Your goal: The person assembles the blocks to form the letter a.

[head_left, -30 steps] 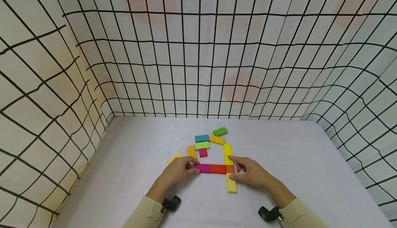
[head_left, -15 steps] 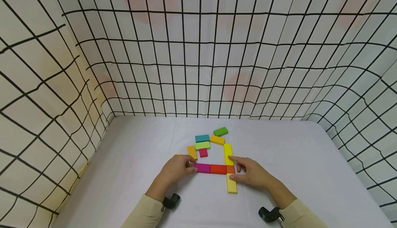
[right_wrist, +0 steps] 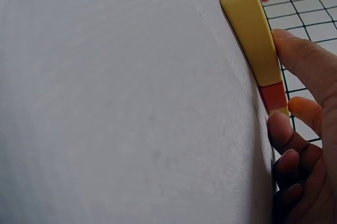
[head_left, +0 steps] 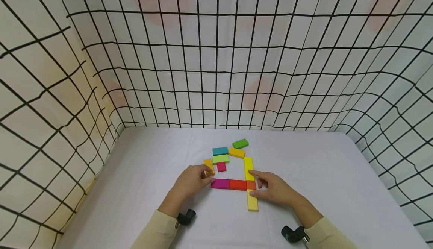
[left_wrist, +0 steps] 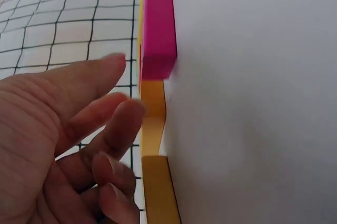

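Observation:
A magenta block [head_left: 220, 183], a red block [head_left: 238, 184] and a small orange-red block [head_left: 250, 185] lie end to end in a row. At its right end, a bright yellow block [head_left: 248, 164] runs away from the person and a pale yellow block [head_left: 252, 204] runs toward them. My right hand [head_left: 279, 189] touches both yellow blocks, index finger on the far one, thumb on the near one. My left hand [head_left: 189, 183] hovers with parted fingers and holds nothing; its thumb is by the magenta block's left end, its fingertips over an orange block [head_left: 208, 163].
Behind the row lie a small crimson block [head_left: 221, 167], a light green block [head_left: 221, 159], a teal block [head_left: 220, 151], an amber block [head_left: 236, 152] and a green block [head_left: 240, 143]. Black netting [head_left: 216, 72] surrounds the white table [head_left: 321, 173] at the back and sides.
My left hand has let go of the magenta block and moved slightly left and away from the person, toward the orange block. It now hides a yellow block seen earlier. My right hand stays put.

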The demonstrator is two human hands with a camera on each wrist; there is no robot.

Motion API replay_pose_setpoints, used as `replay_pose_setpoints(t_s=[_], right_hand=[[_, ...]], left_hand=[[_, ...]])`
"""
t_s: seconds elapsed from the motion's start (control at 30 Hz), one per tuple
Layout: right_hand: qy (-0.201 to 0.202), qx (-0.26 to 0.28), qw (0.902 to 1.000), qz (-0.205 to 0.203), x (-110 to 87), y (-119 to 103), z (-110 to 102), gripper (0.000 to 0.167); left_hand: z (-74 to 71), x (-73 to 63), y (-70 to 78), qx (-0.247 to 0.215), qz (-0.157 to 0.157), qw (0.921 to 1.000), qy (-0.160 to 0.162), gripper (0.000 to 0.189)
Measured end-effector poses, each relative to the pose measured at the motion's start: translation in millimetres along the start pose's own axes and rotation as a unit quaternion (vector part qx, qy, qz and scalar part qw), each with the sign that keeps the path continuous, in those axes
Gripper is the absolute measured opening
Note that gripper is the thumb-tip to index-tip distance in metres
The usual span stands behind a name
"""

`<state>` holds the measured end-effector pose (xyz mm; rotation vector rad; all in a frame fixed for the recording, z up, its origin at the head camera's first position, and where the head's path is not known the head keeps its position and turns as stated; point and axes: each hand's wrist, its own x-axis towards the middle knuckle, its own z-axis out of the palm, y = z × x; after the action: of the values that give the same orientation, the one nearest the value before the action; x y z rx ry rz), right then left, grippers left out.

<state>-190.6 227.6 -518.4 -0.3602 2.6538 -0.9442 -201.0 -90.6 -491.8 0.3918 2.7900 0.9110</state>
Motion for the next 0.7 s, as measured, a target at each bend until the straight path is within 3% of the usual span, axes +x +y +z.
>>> replay_pose_setpoints(t_s=[0.17, 0.33, 0.5, 0.7], right_hand=[[0.002, 0.002, 1.0, 0.003, -0.7, -0.7, -1.0, 0.073], [-0.001, 0.001, 1.0, 0.002, -0.9, -1.8, -1.1, 0.072], [0.0, -0.002, 1.0, 0.008, -0.7, -2.5, -0.5, 0.074], [0.004, -0.004, 1.0, 0.008, -0.8, -2.3, 0.0, 0.074]], left_hand=[[-6.6, 15.1, -1.4, 0.05, -0.015, 0.9979, 0.037, 0.05], [-11.5, 28.6, -5.0, 0.092, -0.049, 0.9943, 0.024, 0.067], [-14.2, 33.9, -6.9, 0.102, -0.054, 0.9933, 0.006, 0.064], [-15.6, 33.7, -8.0, 0.108, -0.048, 0.9929, 0.011, 0.059]])
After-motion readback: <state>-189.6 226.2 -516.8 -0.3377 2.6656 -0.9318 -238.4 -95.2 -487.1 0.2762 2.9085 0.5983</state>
